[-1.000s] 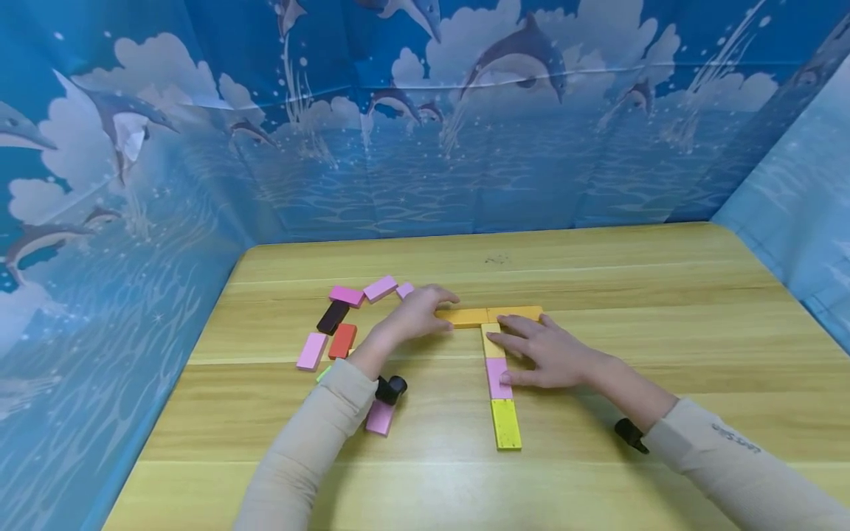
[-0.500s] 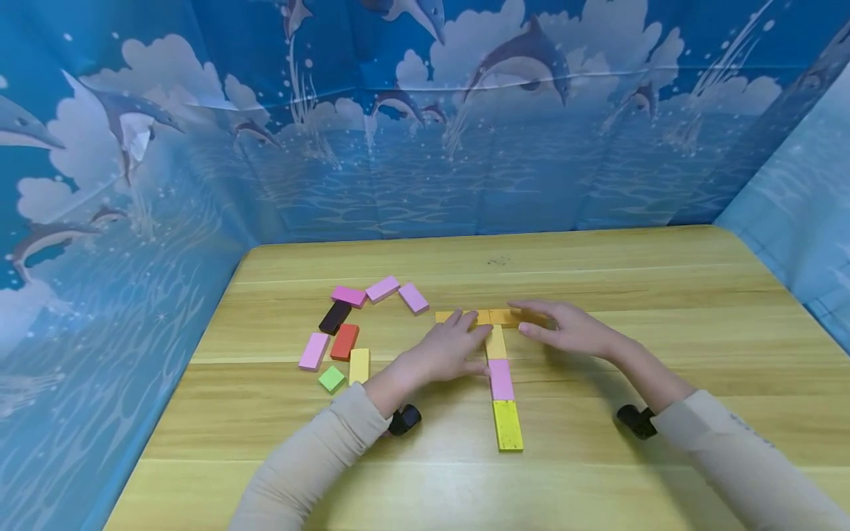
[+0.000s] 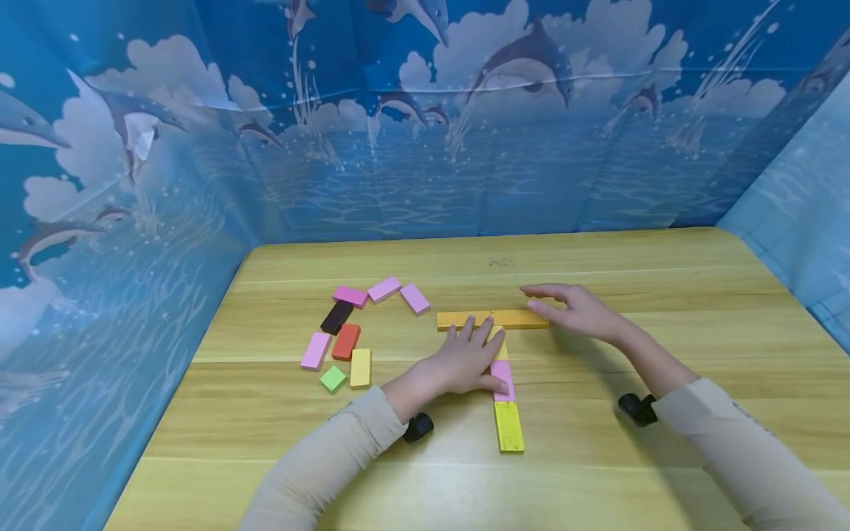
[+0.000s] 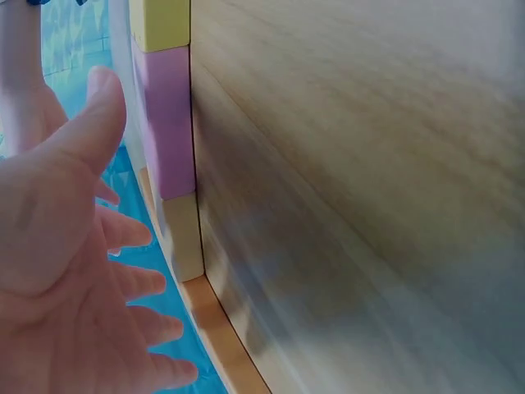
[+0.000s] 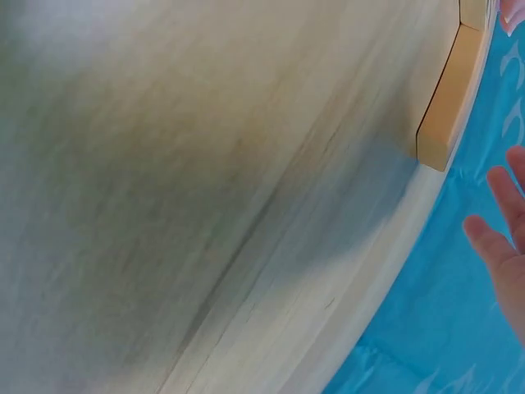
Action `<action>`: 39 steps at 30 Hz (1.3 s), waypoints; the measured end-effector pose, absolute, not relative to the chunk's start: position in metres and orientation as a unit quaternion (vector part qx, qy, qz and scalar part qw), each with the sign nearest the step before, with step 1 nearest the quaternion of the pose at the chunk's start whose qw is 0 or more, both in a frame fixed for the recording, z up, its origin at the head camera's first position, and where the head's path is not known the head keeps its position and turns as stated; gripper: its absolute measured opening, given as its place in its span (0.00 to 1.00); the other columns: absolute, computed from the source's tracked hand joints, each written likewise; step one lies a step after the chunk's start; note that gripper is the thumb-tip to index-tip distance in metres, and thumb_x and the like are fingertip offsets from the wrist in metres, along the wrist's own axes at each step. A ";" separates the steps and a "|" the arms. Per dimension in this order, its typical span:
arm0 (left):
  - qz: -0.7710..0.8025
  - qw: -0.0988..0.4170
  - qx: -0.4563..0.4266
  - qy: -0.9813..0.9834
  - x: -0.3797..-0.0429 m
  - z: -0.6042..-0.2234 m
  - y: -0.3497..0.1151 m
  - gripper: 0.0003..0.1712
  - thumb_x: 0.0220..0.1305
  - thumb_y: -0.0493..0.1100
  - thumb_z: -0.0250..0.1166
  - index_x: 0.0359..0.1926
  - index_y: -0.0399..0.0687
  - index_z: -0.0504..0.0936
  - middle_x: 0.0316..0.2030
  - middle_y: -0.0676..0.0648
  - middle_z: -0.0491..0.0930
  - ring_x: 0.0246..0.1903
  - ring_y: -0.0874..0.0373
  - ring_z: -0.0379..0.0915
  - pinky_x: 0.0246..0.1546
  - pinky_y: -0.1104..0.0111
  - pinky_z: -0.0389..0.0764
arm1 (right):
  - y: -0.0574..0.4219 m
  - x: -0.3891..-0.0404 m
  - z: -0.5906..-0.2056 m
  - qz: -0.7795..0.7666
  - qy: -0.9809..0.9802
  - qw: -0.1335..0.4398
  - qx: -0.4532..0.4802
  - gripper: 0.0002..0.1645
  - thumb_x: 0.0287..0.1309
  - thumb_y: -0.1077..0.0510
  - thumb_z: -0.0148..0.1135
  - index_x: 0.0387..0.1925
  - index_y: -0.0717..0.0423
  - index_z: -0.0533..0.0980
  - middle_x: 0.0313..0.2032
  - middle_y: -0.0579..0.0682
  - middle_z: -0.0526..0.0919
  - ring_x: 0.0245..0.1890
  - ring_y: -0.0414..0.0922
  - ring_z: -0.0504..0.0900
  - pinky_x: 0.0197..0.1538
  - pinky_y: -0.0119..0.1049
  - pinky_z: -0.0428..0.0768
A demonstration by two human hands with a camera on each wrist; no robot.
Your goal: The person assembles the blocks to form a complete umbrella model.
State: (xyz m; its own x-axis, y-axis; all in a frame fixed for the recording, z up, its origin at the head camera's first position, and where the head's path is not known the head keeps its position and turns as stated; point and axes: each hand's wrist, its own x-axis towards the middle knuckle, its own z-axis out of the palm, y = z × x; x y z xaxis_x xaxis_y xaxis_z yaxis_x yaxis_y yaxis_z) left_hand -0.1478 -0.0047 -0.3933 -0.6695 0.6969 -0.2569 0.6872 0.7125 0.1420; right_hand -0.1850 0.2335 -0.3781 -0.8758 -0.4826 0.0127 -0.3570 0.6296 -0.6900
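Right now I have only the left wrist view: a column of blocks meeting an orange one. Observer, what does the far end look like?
Observer: In the head view, a left orange block and a right orange block lie end to end across the column, making a T.
Operator: My frame cuts off the near end. What finishes it there?
Observer: The head view shows a lime-yellow block as the last one.
Operator: Are the right hand's fingers on the orange?
Observer: No. In the right wrist view, the right hand is apart from the right orange block's end.
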 end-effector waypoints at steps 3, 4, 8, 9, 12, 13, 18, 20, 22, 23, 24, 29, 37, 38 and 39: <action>0.021 0.156 0.378 0.912 -0.148 -0.395 -0.004 0.51 0.59 0.69 0.51 0.73 0.46 0.46 0.72 0.39 0.38 0.69 0.38 0.34 0.64 0.45 0.47 | 0.233 -0.187 -0.378 -0.364 0.897 0.091 -0.232 0.29 0.67 0.49 0.50 0.63 0.62 0.66 0.60 0.61 0.70 0.62 0.59 0.64 0.59 0.62 0.59; 0.022 0.159 0.377 0.912 -0.148 -0.395 -0.004 0.51 0.59 0.69 0.51 0.73 0.46 0.45 0.72 0.39 0.38 0.69 0.38 0.33 0.64 0.45 0.47 | 0.233 -0.188 -0.377 -0.365 0.897 0.093 -0.233 0.29 0.67 0.49 0.50 0.63 0.62 0.66 0.60 0.61 0.70 0.62 0.59 0.64 0.59 0.62 0.59; 0.018 0.167 0.372 0.913 -0.147 -0.395 -0.003 0.52 0.59 0.70 0.51 0.73 0.47 0.44 0.72 0.40 0.38 0.69 0.40 0.34 0.64 0.44 0.45 | 0.232 -0.193 -0.376 -0.373 0.893 0.094 -0.233 0.29 0.67 0.49 0.50 0.63 0.63 0.66 0.59 0.62 0.70 0.61 0.58 0.66 0.59 0.62 0.59; 0.018 0.166 0.372 0.913 -0.147 -0.395 -0.003 0.52 0.58 0.70 0.51 0.73 0.47 0.44 0.72 0.40 0.38 0.69 0.40 0.34 0.64 0.44 0.45 | 0.232 -0.195 -0.376 -0.375 0.893 0.093 -0.232 0.29 0.67 0.49 0.50 0.63 0.63 0.66 0.59 0.62 0.71 0.61 0.57 0.66 0.60 0.62 0.59; 0.012 0.161 0.373 0.914 -0.146 -0.396 -0.003 0.53 0.58 0.71 0.50 0.73 0.47 0.44 0.72 0.40 0.38 0.69 0.40 0.34 0.64 0.43 0.45 | 0.230 -0.200 -0.376 -0.377 0.893 0.094 -0.227 0.30 0.67 0.48 0.50 0.63 0.63 0.66 0.59 0.62 0.71 0.60 0.57 0.68 0.60 0.61 0.60; 0.007 0.159 0.373 0.914 -0.146 -0.397 -0.003 0.53 0.58 0.71 0.50 0.73 0.47 0.44 0.72 0.39 0.38 0.69 0.39 0.34 0.64 0.43 0.45 | 0.230 -0.202 -0.376 -0.378 0.893 0.096 -0.225 0.30 0.67 0.48 0.50 0.63 0.62 0.65 0.59 0.61 0.71 0.60 0.56 0.68 0.60 0.61 0.60; -0.010 0.157 0.375 0.914 -0.147 -0.400 -0.004 0.53 0.58 0.72 0.49 0.73 0.48 0.43 0.72 0.40 0.37 0.70 0.41 0.34 0.64 0.43 0.45 | 0.225 -0.212 -0.376 -0.389 0.888 0.109 -0.221 0.32 0.64 0.46 0.54 0.63 0.61 0.65 0.58 0.62 0.72 0.57 0.56 0.71 0.58 0.57 0.65; -0.012 0.157 0.374 0.914 -0.147 -0.399 -0.004 0.53 0.58 0.72 0.49 0.73 0.48 0.43 0.72 0.40 0.37 0.70 0.41 0.34 0.63 0.43 0.46 | 0.222 -0.217 -0.376 -0.390 0.887 0.114 -0.221 0.33 0.63 0.46 0.56 0.63 0.60 0.66 0.57 0.62 0.72 0.56 0.55 0.72 0.56 0.55 0.68; -0.015 0.155 0.374 0.914 -0.146 -0.399 -0.004 0.52 0.58 0.72 0.49 0.73 0.49 0.43 0.72 0.41 0.37 0.70 0.41 0.34 0.63 0.42 0.46 | 0.218 -0.223 -0.375 -0.391 0.886 0.117 -0.221 0.34 0.61 0.46 0.57 0.63 0.60 0.66 0.56 0.62 0.73 0.54 0.54 0.74 0.53 0.52 0.72; -0.016 0.154 0.375 0.914 -0.146 -0.399 -0.003 0.52 0.58 0.72 0.49 0.73 0.49 0.43 0.72 0.41 0.37 0.70 0.41 0.34 0.63 0.42 0.47 | 0.216 -0.225 -0.375 -0.391 0.885 0.120 -0.220 0.34 0.61 0.45 0.58 0.63 0.60 0.66 0.55 0.62 0.74 0.53 0.54 0.74 0.53 0.52 0.73; -0.019 0.152 0.375 0.914 -0.146 -0.399 -0.003 0.52 0.58 0.72 0.49 0.73 0.49 0.44 0.72 0.41 0.38 0.70 0.41 0.34 0.63 0.42 0.47 | 0.214 -0.228 -0.375 -0.393 0.884 0.124 -0.219 0.35 0.60 0.45 0.58 0.63 0.59 0.66 0.55 0.61 0.74 0.52 0.53 0.74 0.52 0.51 0.73; -0.032 0.145 0.379 0.914 -0.148 -0.402 -0.003 0.52 0.58 0.72 0.48 0.73 0.48 0.45 0.72 0.41 0.39 0.69 0.41 0.36 0.62 0.43 0.50 | 0.198 -0.242 -0.373 -0.415 0.868 0.153 -0.226 0.35 0.59 0.48 0.61 0.63 0.60 0.66 0.54 0.61 0.74 0.50 0.52 0.76 0.51 0.48 0.74; -0.044 0.138 0.378 0.914 -0.149 -0.400 -0.002 0.52 0.58 0.72 0.48 0.73 0.48 0.46 0.72 0.41 0.40 0.69 0.41 0.38 0.62 0.44 0.52 | 0.167 -0.261 -0.365 -0.425 0.848 0.202 -0.242 0.34 0.58 0.52 0.63 0.63 0.60 0.66 0.50 0.60 0.76 0.47 0.51 0.78 0.50 0.47 0.75; -0.047 0.138 0.376 0.915 -0.148 -0.400 -0.001 0.52 0.58 0.72 0.48 0.73 0.48 0.46 0.72 0.41 0.40 0.69 0.41 0.38 0.62 0.44 0.53 | 0.164 -0.263 -0.365 -0.426 0.845 0.208 -0.246 0.34 0.58 0.52 0.62 0.63 0.60 0.66 0.50 0.60 0.76 0.47 0.51 0.78 0.49 0.48 0.75; -0.049 0.137 0.375 0.916 -0.148 -0.400 -0.001 0.52 0.58 0.72 0.48 0.73 0.49 0.46 0.72 0.42 0.41 0.69 0.42 0.38 0.62 0.44 0.53 | 0.159 -0.265 -0.364 -0.429 0.842 0.214 -0.249 0.34 0.58 0.53 0.62 0.63 0.61 0.65 0.50 0.59 0.76 0.46 0.51 0.78 0.49 0.48 0.75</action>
